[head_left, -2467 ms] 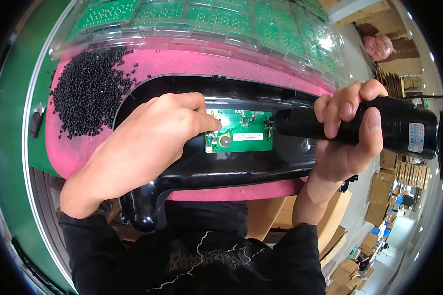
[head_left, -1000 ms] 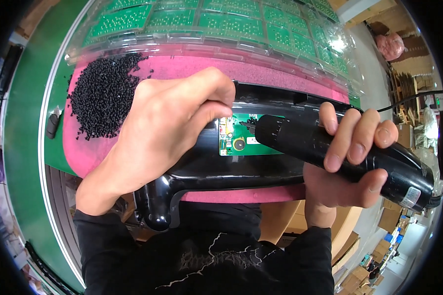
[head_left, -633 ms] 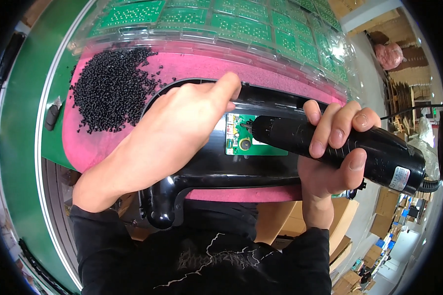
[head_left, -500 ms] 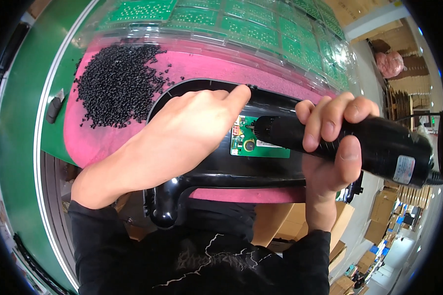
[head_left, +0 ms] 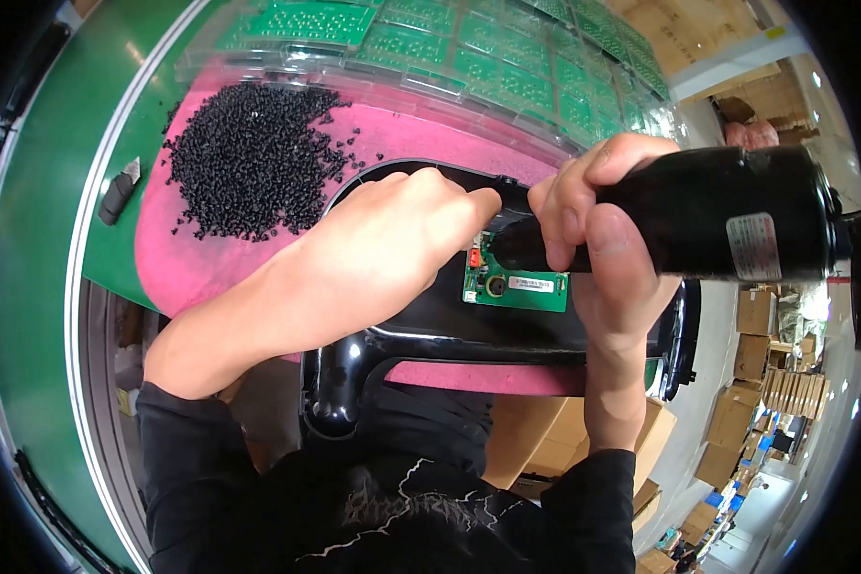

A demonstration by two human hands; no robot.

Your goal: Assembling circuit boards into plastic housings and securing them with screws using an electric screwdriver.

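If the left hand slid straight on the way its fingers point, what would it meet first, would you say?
The left hand points right, fingertips at the black housing rim. Straight on, it would likely meet the electric screwdriver's nose and the right hand, though depth is unclear.

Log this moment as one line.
left hand: steadies black housing | right hand: grips electric screwdriver over green circuit board

Single view only: a head-worn fisheye camera looks steeply down, close over the pink foam mat (head_left: 201, 258) on the green workbench (head_left: 48, 239). Both forearms enter from the lower edge; the person's dark shirt (head_left: 392, 507) fills the bottom. Straight edges bow toward the rim.
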